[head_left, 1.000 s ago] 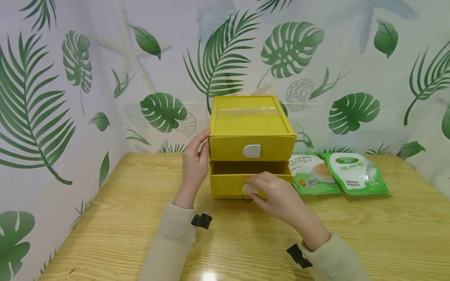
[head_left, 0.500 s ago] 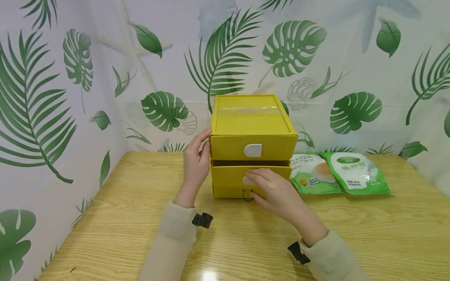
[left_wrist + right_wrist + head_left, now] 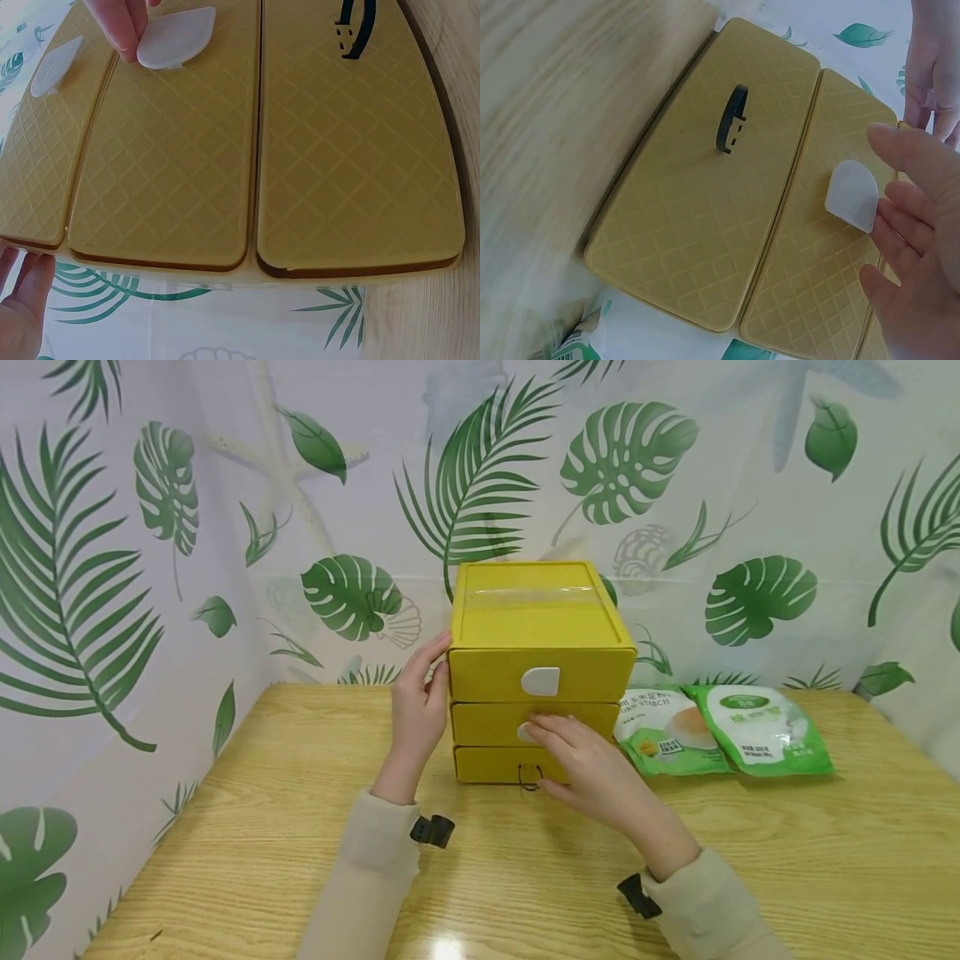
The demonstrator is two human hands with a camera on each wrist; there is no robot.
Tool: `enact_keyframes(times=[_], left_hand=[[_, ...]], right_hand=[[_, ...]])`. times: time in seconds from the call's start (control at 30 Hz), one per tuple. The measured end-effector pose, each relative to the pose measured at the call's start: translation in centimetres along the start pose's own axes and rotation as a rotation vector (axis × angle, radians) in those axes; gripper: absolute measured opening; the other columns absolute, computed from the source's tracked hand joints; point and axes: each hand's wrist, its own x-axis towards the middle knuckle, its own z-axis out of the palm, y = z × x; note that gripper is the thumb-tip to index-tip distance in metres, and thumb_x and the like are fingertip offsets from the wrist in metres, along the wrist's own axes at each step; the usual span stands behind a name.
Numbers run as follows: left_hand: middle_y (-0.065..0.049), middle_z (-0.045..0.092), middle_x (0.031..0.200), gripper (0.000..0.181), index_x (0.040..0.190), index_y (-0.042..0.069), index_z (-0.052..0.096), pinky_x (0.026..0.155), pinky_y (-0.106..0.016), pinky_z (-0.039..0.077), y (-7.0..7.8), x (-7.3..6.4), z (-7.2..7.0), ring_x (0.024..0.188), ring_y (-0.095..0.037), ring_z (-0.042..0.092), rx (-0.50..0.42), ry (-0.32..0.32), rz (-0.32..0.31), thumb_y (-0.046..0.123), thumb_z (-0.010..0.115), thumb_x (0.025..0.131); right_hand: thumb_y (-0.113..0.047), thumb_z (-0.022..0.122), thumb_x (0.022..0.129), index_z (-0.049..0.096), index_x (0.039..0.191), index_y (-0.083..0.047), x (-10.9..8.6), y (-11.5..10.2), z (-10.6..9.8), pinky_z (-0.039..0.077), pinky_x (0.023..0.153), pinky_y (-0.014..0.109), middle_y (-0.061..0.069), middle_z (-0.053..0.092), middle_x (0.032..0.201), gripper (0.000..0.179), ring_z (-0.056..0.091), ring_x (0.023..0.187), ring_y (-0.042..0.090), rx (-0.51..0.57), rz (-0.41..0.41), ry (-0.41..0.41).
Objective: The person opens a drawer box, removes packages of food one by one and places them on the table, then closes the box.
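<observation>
A yellow three-drawer box (image 3: 536, 618) stands on the table, with all its drawers pushed in. My left hand (image 3: 422, 714) rests against the upper left side of the box, its fingers along the edge. At the front, the fingers of my right hand (image 3: 600, 772) touch the middle drawer (image 3: 483, 724) beside its white pull tab (image 3: 853, 196); the right wrist view shows them extended, not curled round the tab. Another white tab (image 3: 542, 681) is on the top drawer. The bottom drawer (image 3: 483, 766) carries a black loop handle (image 3: 732, 120). What the drawers contain is hidden.
Right of the box lie two green-and-white bags: a corn starch bag (image 3: 671, 731) and, partly over it, a second bag (image 3: 761, 731). Behind the wooden table (image 3: 300, 827) hangs a leaf-print cloth (image 3: 510, 460), close to the back of the box.
My right hand has pushed the middle drawer in, from well out to flush with the others. Its fingers have loosened from the tab. My left hand has stayed at the box's side.
</observation>
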Motion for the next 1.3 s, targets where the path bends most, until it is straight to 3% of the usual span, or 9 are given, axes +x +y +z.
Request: enact_keyframes(times=[0.27, 0.47, 0.67, 1.07, 1.3], left_hand=[[-0.014, 0.052, 0.121, 0.029, 0.115, -0.004, 0.055, 0.073, -0.029, 0.051, 0.0, -0.1, -0.1, 0.110, -0.019, 0.049, -0.003, 0.001, -0.003, -0.006, 0.045, 0.089], [-0.014, 0.053, 0.120, 0.028, 0.115, -0.004, 0.055, 0.072, -0.030, 0.051, 0.1, -0.1, -0.1, 0.110, -0.020, 0.049, -0.005, 0.008, 0.003, -0.006, 0.045, 0.088], [-0.014, 0.053, 0.120, 0.029, 0.115, -0.004, 0.055, 0.071, -0.031, 0.052, 0.1, -0.1, -0.2, 0.110, -0.020, 0.049, -0.011, 0.010, 0.002, -0.007, 0.045, 0.088], [-0.015, 0.053, 0.120, 0.028, 0.115, -0.005, 0.055, 0.073, -0.029, 0.051, 0.0, 0.0, -0.1, 0.109, -0.020, 0.049, -0.008, 0.009, 0.009, -0.007, 0.045, 0.089], [-0.014, 0.053, 0.120, 0.029, 0.115, -0.005, 0.055, 0.072, -0.029, 0.051, 0.1, 0.0, 0.0, 0.109, -0.020, 0.049, -0.012, 0.004, 0.008, -0.007, 0.045, 0.088]], right_hand=[[-0.008, 0.078, 0.064, 0.050, 0.117, 0.003, 0.0, 0.1, 0.1, 0.035, 0.095, 0.045, 0.017, 0.050, 0.121, 0.060, 0.045, 0.111, 0.029, 0.013, -0.020, 0.023], [-0.008, 0.075, 0.068, 0.056, 0.113, 0.000, 0.0, -0.4, -0.3, 0.047, 0.082, 0.036, 0.012, 0.054, 0.117, 0.049, 0.052, 0.105, 0.025, 0.104, -0.008, 0.001], [-0.010, 0.072, 0.073, 0.060, 0.107, 0.000, 0.0, -0.8, -0.4, 0.048, 0.080, 0.035, 0.012, 0.058, 0.113, 0.037, 0.055, 0.101, 0.024, 0.162, 0.042, -0.115], [-0.009, 0.065, 0.080, 0.056, 0.113, 0.005, -0.1, -0.6, 0.7, 0.044, 0.086, 0.040, 0.017, 0.056, 0.113, 0.037, 0.052, 0.104, 0.029, 0.226, 0.142, -0.361], [-0.006, 0.065, 0.078, 0.054, 0.114, 0.006, -0.4, -0.5, 1.4, 0.042, 0.088, 0.041, 0.018, 0.055, 0.114, 0.039, 0.051, 0.105, 0.030, 0.270, 0.170, -0.485]])
